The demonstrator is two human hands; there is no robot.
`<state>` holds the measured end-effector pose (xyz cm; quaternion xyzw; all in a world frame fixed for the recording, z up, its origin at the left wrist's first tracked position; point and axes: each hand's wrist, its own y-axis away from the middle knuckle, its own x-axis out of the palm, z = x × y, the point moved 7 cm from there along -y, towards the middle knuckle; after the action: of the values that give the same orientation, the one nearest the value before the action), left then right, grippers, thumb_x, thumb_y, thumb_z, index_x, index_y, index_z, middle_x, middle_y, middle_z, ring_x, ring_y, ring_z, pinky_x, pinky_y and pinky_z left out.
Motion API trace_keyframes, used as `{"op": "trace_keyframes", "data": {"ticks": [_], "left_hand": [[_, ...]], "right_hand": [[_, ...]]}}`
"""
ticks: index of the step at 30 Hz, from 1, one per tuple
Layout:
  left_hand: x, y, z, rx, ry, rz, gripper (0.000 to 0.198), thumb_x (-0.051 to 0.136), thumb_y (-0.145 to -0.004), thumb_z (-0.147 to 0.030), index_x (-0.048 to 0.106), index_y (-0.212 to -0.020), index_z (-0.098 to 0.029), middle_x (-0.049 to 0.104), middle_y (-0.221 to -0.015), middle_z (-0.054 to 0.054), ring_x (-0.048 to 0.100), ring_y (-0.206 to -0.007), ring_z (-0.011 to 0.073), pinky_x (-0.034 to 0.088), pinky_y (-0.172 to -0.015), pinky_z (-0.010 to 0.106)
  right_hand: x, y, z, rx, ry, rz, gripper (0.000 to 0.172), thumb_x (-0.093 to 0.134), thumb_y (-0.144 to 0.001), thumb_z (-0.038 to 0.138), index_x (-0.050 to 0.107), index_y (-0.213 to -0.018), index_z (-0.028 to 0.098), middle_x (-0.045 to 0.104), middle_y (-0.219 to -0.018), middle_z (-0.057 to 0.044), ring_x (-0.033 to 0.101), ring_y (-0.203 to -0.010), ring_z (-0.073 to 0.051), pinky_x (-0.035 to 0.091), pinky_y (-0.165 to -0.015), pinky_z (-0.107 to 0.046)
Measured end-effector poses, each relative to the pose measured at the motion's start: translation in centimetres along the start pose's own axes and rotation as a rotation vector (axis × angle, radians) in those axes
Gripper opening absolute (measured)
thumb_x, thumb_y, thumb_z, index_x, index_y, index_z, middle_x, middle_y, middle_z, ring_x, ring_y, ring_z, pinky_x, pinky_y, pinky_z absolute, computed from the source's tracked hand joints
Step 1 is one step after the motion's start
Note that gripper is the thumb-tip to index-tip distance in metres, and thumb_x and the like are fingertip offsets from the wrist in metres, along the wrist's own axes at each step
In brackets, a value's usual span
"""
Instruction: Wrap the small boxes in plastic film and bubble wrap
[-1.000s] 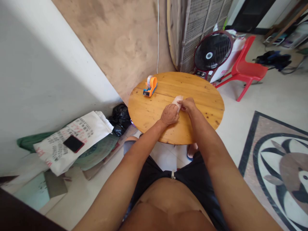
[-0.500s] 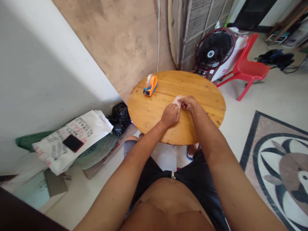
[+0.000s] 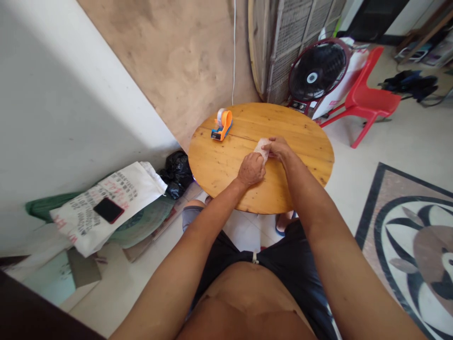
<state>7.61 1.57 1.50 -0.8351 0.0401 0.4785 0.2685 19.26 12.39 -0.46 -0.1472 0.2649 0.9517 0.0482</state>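
A small whitish, translucent wrapped packet [image 3: 261,146], perhaps bubble wrap, is between my two hands over the round wooden table [image 3: 219,177]. My left hand [image 3: 252,169] is closed on its near end, with the fingers curled under. At its far right side my right hand [image 3: 278,148] grips the edge between thumb and fingers. What lies inside the packet I cannot make out. An orange and blue tape dispenser [image 3: 222,125] with a roll of clear tape stands on the table to the far left of my hands.
Left of the table lie a black plastic bag [image 3: 178,170] and a white printed sack [image 3: 130,189] with a phone [image 3: 108,210] on it. Behind the table's right side stand a dark red fan [image 3: 318,71] and a red plastic chair [image 3: 371,99]. A white cord [image 3: 234,56] hangs along the wall.
My right hand's fingers have shifted slightly around the packet's far edge, and a little more of the packet shows. My left hand keeps its hold. The view has moved slightly.
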Motion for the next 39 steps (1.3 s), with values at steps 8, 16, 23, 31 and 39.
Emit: {"op": "trace_keyframes", "data": {"ticks": [8, 16, 23, 31, 39], "left_hand": [[0.1, 0.1, 0.1, 0.013, 0.025, -0.028, 0.014, 0.047, -0.090, -0.025, 0.053, -0.100, -0.018, 0.059, -0.109, 0.015, 0.053, -0.108, 0.0295, 0.044, -0.095, 0.046], [-0.2, 0.3, 0.1, 0.048, 0.076, -0.126, 0.013, 0.050, -0.087, -0.022, 0.054, -0.097, -0.016, 0.059, -0.118, 0.017, 0.054, -0.111, 0.0287, 0.045, -0.098, 0.045], [-0.7, 0.5, 0.2, 0.004, 0.041, -0.151, 0.011, 0.053, -0.088, -0.026, 0.057, -0.090, -0.017, 0.056, -0.114, 0.016, 0.050, -0.108, 0.0294, 0.045, -0.092, 0.045], [-0.8, 0.7, 0.4, -0.072, 0.014, -0.154, 0.011, 0.057, -0.086, -0.026, 0.060, -0.091, -0.017, 0.052, -0.107, 0.015, 0.046, -0.103, 0.0296, 0.046, -0.085, 0.044], [-0.7, 1.0, -0.4, -0.156, 0.004, -0.194, 0.018, 0.054, -0.088, -0.023, 0.063, -0.102, -0.014, 0.055, -0.102, 0.016, 0.048, -0.101, 0.0297, 0.049, -0.086, 0.046]], "right_hand": [[0.3, 0.5, 0.7, 0.042, 0.120, 0.089, 0.032, 0.080, -0.062, 0.002, 0.052, -0.067, 0.017, 0.054, -0.056, 0.004, 0.057, -0.057, -0.013, 0.046, -0.053, -0.024], [0.9, 1.3, 2.7, -0.111, 0.276, 0.136, 0.030, 0.080, -0.063, 0.002, 0.053, -0.065, 0.016, 0.053, -0.050, 0.004, 0.054, -0.050, -0.012, 0.046, -0.050, -0.024], [1.2, 1.6, 3.5, -0.293, 0.297, 0.204, 0.022, 0.076, -0.064, 0.005, 0.056, -0.062, 0.015, 0.050, -0.050, 0.005, 0.045, -0.046, -0.008, 0.035, -0.046, -0.022], [0.9, 2.9, 3.3, -0.501, 0.300, 0.247, 0.015, 0.072, -0.057, 0.017, 0.059, -0.064, 0.016, 0.050, -0.056, 0.005, 0.043, -0.053, -0.009, 0.033, -0.051, -0.023], [0.8, 5.2, 2.2, -0.726, 0.414, 0.147, 0.016, 0.068, -0.064, 0.028, 0.071, -0.072, 0.015, 0.061, -0.062, 0.001, 0.052, -0.062, -0.014, 0.038, -0.058, -0.025]]}}
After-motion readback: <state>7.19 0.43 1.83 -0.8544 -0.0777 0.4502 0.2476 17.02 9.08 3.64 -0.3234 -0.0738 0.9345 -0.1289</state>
